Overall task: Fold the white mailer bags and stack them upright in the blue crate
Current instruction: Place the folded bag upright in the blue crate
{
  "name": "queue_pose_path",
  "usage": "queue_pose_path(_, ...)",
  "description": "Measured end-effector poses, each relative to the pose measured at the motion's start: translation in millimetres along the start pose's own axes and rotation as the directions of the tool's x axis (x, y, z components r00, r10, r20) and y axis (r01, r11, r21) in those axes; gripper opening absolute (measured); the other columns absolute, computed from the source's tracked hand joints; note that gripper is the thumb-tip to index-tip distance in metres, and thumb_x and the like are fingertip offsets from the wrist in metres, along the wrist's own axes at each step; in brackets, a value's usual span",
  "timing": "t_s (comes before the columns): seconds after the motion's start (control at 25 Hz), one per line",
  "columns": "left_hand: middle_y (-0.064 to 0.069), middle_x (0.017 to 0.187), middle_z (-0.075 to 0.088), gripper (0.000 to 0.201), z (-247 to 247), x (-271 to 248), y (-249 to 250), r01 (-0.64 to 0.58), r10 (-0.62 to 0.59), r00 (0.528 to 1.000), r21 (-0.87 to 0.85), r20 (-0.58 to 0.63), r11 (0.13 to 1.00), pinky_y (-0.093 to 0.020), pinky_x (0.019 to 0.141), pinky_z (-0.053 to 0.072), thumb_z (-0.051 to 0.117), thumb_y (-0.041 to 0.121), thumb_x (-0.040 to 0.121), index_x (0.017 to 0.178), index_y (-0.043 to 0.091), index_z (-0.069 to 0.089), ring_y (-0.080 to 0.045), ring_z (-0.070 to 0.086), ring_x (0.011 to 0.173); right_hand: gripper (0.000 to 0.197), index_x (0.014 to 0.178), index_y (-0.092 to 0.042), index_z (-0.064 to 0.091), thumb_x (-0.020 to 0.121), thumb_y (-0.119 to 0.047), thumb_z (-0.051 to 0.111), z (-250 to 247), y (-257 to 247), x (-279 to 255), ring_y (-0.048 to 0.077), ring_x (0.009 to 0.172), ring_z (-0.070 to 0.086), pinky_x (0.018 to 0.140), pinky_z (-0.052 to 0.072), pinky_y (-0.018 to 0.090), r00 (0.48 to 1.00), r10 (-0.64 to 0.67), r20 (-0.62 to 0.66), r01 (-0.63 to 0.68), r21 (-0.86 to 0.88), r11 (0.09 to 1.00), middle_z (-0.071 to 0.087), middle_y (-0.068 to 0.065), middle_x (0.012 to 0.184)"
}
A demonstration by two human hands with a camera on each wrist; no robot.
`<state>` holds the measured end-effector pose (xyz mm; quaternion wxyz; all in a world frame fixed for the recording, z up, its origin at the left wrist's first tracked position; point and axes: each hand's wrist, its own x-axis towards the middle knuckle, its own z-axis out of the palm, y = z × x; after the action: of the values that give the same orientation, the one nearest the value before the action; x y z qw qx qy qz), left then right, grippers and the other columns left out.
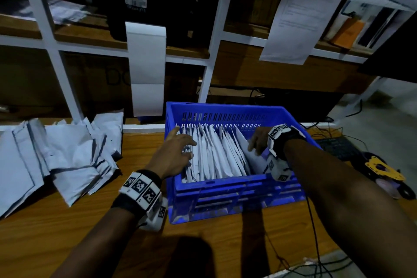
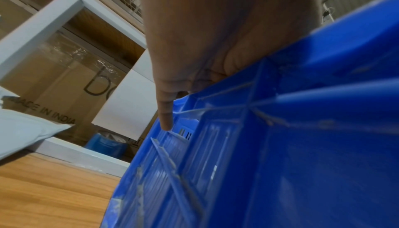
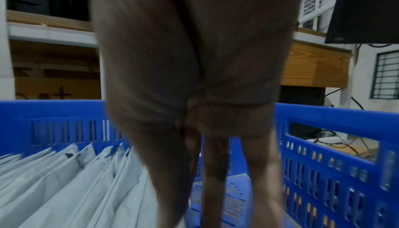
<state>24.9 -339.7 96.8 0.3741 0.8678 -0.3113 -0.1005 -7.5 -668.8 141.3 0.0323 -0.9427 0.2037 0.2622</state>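
Both hands' grips loose among crate (image 1: pixel 234 189) mailers (image 1: pixel 216 153); carton (image 2: pixel 54 84) reads "MADE IN INDIA".

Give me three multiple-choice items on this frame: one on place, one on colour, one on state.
1. Where does the loose pile of unfolded mailer bags lie?
A. left of the crate
B. inside the crate
C. on the shelf

2. What colour is the crate?
A. green
B. blue
C. grey

3. How do the folded bags in the crate stand?
A. flat on the bottom
B. rolled up
C. on edge, in a row

Answers: 1 A, the pile sits on the wooden table beside the crate's left wall. 2 B, every view shows blue plastic. 3 C, their top edges line up between the hands.
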Motion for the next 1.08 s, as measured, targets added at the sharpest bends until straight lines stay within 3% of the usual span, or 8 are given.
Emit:
queue_pose_path(0.28,0.010,0.157,0.037,0.035,-0.5,1.7,-0.2,-0.009,0.009,1.000,0.007,0.008,1.000,-0.046,0.122,0.016,0.064,0.020,0.097,0.131,0.027,0.061,-0.012,-0.002,0.154,0.038,0.122,-0.021,0.073,0.086,-0.012,0.078,7.0,-9.3,-9.2,0.025,0.124,0.059,0.099,0.052,0.041,0.976,-0.060,0.211,0.083,-0.102,0.991,0.066,-0.001,0.132)
queue_pose_path(0.36,0.010,0.157,0.037,0.036,-0.9,2.2,0.0,-0.006,0.006,1.000,0.006,0.005,1.000,-0.047,0.122,0.017,0.064,0.019,0.096,0.131,0.027,0.061,-0.013,-0.002,0.154,0.032,0.116,-0.014,0.075,0.086,-0.002,0.074,4.3,-12.3,-12.9,0.027,0.115,0.063,0.090,0.057,0.041,0.988,-0.063,0.141,0.068,-0.028,0.997,0.069,0.007,0.126)
queue_pose_path(0.44,0.010,0.157,0.037,0.038,-1.0,3.3,1.6,-0.007,0.007,1.000,-0.007,0.009,1.000,-0.048,0.121,0.018,0.065,0.016,0.095,0.131,0.026,0.062,-0.013,-0.002,0.154,0.029,0.114,-0.004,0.073,0.089,0.007,0.064,-2.3,-17.0,-21.9,0.029,0.093,0.067,0.067,0.059,0.030,0.996,-0.072,0.051,0.070,0.044,0.997,0.070,0.018,0.119)
queue_pose_path(0.56,0.009,0.156,0.040,0.038,-3.3,3.6,1.5,-0.023,0.023,1.000,0.018,0.012,1.000,-0.045,0.122,0.017,0.064,0.015,0.095,0.133,0.023,0.061,-0.014,-0.002,0.154,0.028,0.114,0.000,0.071,0.093,0.007,0.054,-20.0,-38.7,-44.7,0.028,0.085,0.064,0.047,0.049,0.017,0.987,-0.136,-0.084,0.143,0.079,0.987,0.069,0.016,0.104)
queue_pose_path(0.68,0.007,0.156,0.041,0.034,-4.6,1.6,2.2,-0.046,0.046,0.999,0.021,0.002,0.999,-0.044,0.121,0.019,0.061,0.019,0.098,0.132,0.020,0.062,-0.014,-0.001,0.154,0.022,0.113,-0.003,0.072,0.097,-0.005,0.057,-30.7,-63.6,-75.0,0.025,0.090,0.064,0.061,0.055,0.025,0.958,-0.187,-0.216,0.228,0.182,0.957,0.070,0.012,0.103)
queue_pose_path(0.8,0.004,0.160,0.035,0.042,-10.6,-3.7,0.7,-0.094,0.092,0.994,0.036,0.060,0.995,-0.052,0.120,0.020,0.053,0.035,0.103,0.142,0.021,0.052,-0.016,-0.001,0.154,0.019,0.112,-0.010,0.072,0.098,-0.017,0.061,-22.0,-80.4,-112.2,0.019,0.098,0.065,0.085,0.052,0.032,0.866,-0.262,-0.425,0.344,0.127,0.930,0.072,0.006,0.109)
queue_pose_path(0.92,0.000,0.165,0.022,0.065,-18.9,-24.1,-8.3,-0.212,0.210,0.967,0.004,0.146,0.977,-0.055,0.120,0.024,0.047,0.053,0.101,0.157,0.027,0.026,-0.020,0.008,0.154,0.024,0.121,-0.017,0.068,0.098,-0.020,0.062,10.4,-89.5,-156.5,0.015,0.097,0.065,0.083,0.049,0.030,0.713,-0.247,-0.656,0.447,0.154,0.881,0.069,-0.001,0.118)
queue_pose_path(1.08,0.004,0.162,0.026,0.074,-27.8,-78.9,-15.0,-0.314,0.323,0.945,-0.141,0.050,0.939,-0.037,0.115,0.036,0.052,0.052,0.098,0.159,0.031,0.016,-0.012,0.030,0.145,0.033,0.135,-0.024,0.058,0.102,-0.023,0.056,73.0,-114.1,-212.7,0.005,0.102,0.059,0.076,0.046,0.026,0.574,-0.186,-0.798,0.578,0.233,0.782,0.061,-0.006,0.129)
